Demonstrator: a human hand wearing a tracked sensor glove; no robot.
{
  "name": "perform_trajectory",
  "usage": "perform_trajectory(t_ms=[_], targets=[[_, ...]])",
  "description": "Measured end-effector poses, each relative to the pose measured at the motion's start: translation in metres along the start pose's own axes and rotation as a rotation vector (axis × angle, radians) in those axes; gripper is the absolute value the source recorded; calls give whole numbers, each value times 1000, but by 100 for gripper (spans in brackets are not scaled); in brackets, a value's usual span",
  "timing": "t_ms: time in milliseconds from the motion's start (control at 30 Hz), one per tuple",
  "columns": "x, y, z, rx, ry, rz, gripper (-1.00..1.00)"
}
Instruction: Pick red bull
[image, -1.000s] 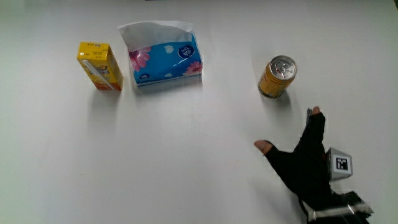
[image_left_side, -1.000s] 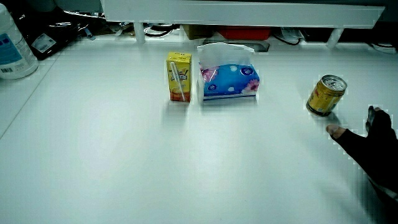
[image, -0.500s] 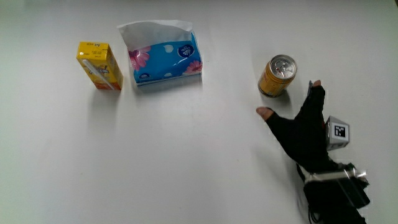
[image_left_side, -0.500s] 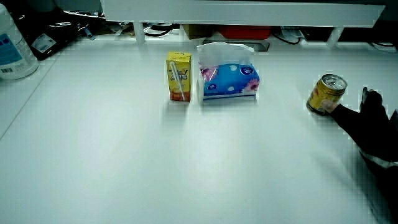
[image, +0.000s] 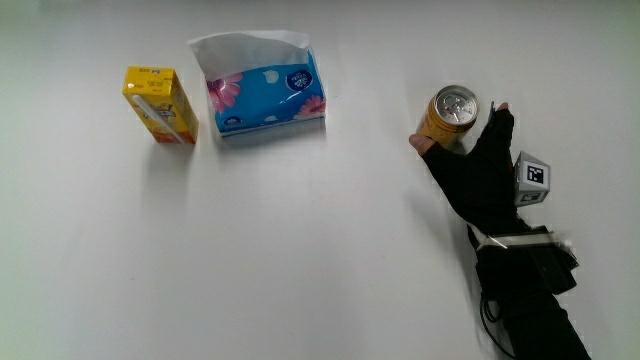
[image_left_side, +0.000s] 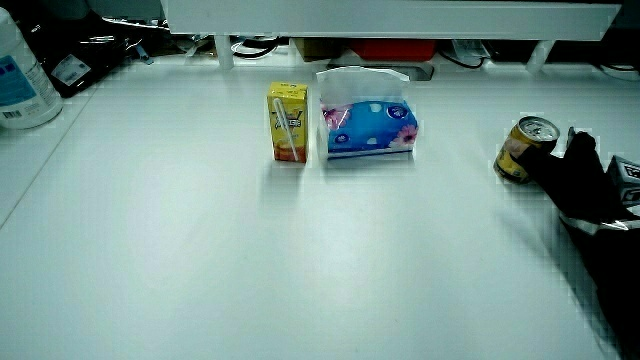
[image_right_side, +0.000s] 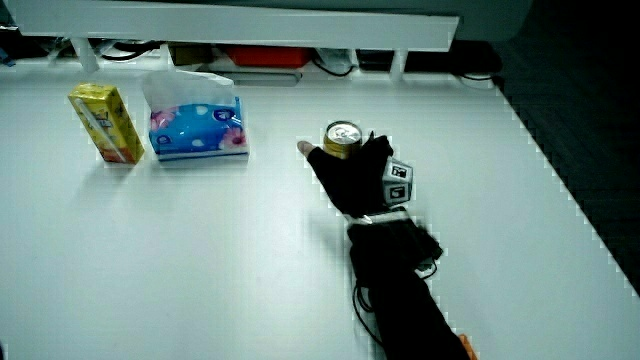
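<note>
The gold Red Bull can (image: 452, 107) stands upright on the white table, seen in both side views (image_left_side: 519, 151) (image_right_side: 342, 134). The gloved hand (image: 466, 152) lies against the can on the side nearer the person. Its thumb (image: 419, 143) rests by one side of the can's base and its fingers (image: 498, 116) reach up along the can's other flank. The fingers are still spread, not closed round the can. The patterned cube (image: 531, 177) sits on the hand's back. The hand also shows in both side views (image_left_side: 577, 176) (image_right_side: 350, 170).
A yellow juice carton (image: 160, 105) and a blue flowered tissue pack (image: 265, 92) stand side by side, well away from the can. A large bottle (image_left_side: 20, 70) stands at the table's edge. The low partition (image_left_side: 390, 18) runs along the table.
The hand has slid across the table away from the person and up to the can, so that thumb and fingers now flank it. The can has not moved.
</note>
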Motion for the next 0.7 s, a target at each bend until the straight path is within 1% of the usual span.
perform_trajectory(t_ms=[33,67,100,133,167,200,233,267,300,333,367,400,433,467,500,533,567,600,633,667,700], targets=[[-5,-1,-2,68,-31,38,0],[-2,2,-2,66,-31,25,0],[-6,1,-3,60,-32,31,0],[-4,4,-4,59,-36,6,0],[-2,6,-4,61,-30,1,0],[-6,5,-6,54,-25,1,0],[-1,8,-5,65,-32,-7,0],[-2,7,-6,59,-27,3,0],[3,10,-5,63,-30,-17,0],[-2,9,-6,58,-26,-3,0],[-3,8,-7,62,-34,-6,0],[-4,8,-7,61,-29,0,0],[-4,7,-7,66,-22,-5,0],[-4,6,-7,72,-27,6,3],[-5,6,-8,58,-16,-5,6],[5,10,-5,68,-4,-10,10],[-5,5,-8,72,-15,10,13],[-5,5,-7,80,-15,5,16],[1,7,-6,80,0,-2,19],[4,8,-6,95,17,-5,23],[-1,6,-7,92,18,-6,26]])
